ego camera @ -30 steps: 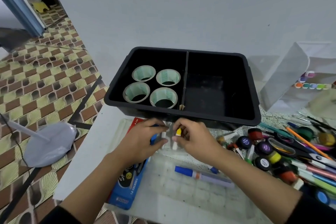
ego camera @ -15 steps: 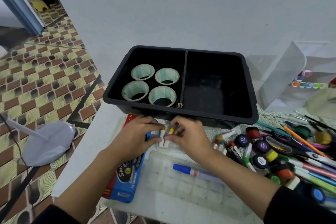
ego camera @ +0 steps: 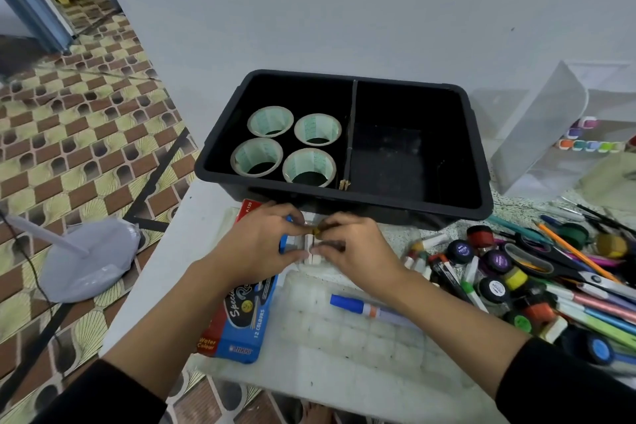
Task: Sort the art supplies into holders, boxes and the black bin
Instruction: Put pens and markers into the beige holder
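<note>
Small white paint tubes (ego camera: 309,246) with coloured caps sit bunched between my two hands, just in front of the black bin (ego camera: 478,182). My left hand (ego camera: 256,246) pinches them from the left, a blue-capped one under its fingers. My right hand (ego camera: 356,249) pinches them from the right, next to a yellow cap. The bin's left half holds several tape rolls (ego camera: 309,167) standing on end; its right half is bare. A watercolour box (ego camera: 237,323), red and blue, lies under my left wrist.
A blue-capped marker (ego camera: 364,307) lies on a clear plastic palette (ego camera: 344,330) near me. A heap of paint jars (ego camera: 495,260), scissors (ego camera: 550,267), pens and pencils fills the right. A clear lidded box (ego camera: 537,134) stands at back right. The table edge drops to tiled floor at left.
Both hands have drawn closer together and moved slightly away from me toward the bin, closing the tubes into a tight bunch; the yellow-capped tube is now mostly hidden by my right fingers.
</note>
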Motion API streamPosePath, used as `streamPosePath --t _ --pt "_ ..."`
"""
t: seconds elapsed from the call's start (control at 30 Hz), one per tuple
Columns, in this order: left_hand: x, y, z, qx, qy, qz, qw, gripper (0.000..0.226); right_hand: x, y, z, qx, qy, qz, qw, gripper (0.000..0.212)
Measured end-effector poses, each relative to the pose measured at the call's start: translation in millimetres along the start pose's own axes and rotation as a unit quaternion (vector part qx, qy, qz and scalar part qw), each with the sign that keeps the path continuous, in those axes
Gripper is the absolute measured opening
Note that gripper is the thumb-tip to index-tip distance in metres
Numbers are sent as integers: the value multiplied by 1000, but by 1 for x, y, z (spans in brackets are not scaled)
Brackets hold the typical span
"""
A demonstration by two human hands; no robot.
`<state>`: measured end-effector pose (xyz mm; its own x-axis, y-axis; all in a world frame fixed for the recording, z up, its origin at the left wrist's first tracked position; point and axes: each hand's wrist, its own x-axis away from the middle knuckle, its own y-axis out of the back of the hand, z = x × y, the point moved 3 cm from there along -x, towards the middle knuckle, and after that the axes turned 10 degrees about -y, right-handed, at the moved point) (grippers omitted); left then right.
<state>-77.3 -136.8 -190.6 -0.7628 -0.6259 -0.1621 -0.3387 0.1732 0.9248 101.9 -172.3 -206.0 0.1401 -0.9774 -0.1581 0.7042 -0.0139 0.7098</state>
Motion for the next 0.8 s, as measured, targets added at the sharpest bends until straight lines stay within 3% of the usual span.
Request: streamPosePath --t 0.27,0.37,0.6,0.8 --pt "2 4 -2 -19 11 17 1000 47 -5 2 0 11 -6 94 996 20" --pt "4 4 -4 -10 15 16 1000 49 -5 5 -3 -5 -32 82 996 31" --pt "1 3 -6 -2 35 37 999 48 -5 5 -2 -23 -60 87 994 30" --pt "9 6 -13 28 19 0 999 43 13 30 8 -35 -11 33 999 9"
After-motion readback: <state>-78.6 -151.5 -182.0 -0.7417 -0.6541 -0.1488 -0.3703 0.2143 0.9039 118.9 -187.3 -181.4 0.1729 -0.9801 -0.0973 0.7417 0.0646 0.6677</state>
